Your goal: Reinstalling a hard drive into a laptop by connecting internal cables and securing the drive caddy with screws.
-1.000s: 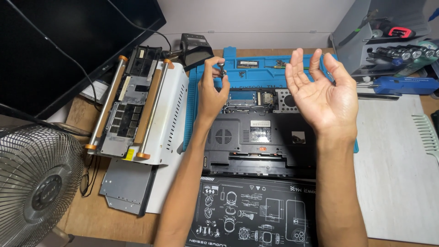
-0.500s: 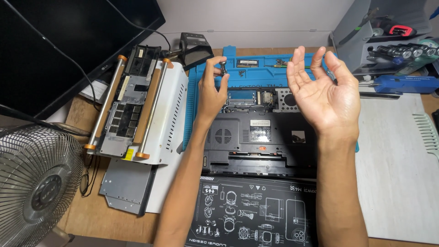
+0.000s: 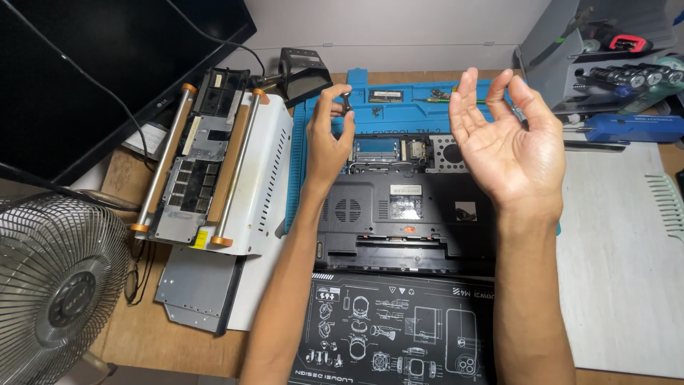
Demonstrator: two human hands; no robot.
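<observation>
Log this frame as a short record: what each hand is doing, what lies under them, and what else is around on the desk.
left hand: raised, fingertips pinching a small dark part
right hand: raised, palm open and up, holds nothing
below hands: opened laptop base, underside up, on a blue work mat
near edge: black printed mat
left of laptop: white machine with two rollers, fan, dark monitor
right: grey tool rack, white board
</observation>
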